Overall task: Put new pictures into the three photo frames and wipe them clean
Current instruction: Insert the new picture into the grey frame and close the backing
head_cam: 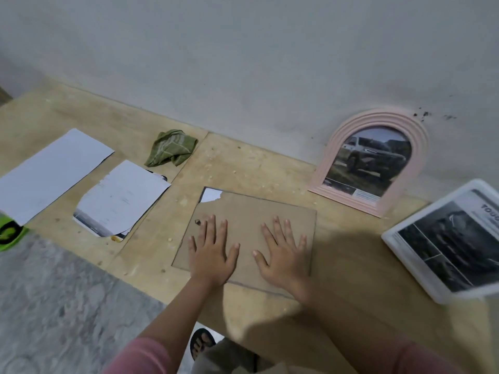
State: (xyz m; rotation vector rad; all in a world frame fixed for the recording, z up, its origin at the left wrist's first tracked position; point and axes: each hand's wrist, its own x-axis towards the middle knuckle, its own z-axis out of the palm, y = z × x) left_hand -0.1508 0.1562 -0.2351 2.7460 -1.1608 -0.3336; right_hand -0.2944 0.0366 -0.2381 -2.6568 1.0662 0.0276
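My left hand (209, 255) and right hand (283, 256) press flat, fingers spread, on the backing board (248, 211) lying on the table (270, 168). It appears thin, light, stiff; I would lift it by opposite edges.

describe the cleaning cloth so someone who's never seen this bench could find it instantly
Start at the grey wall behind the wooden bench and follow its base leftward. The green cloth lies crumpled there, just beyond the torn white papers. It is the only soft, bunched, olive-green thing; everything nearby is flat paper or a rigid frame.
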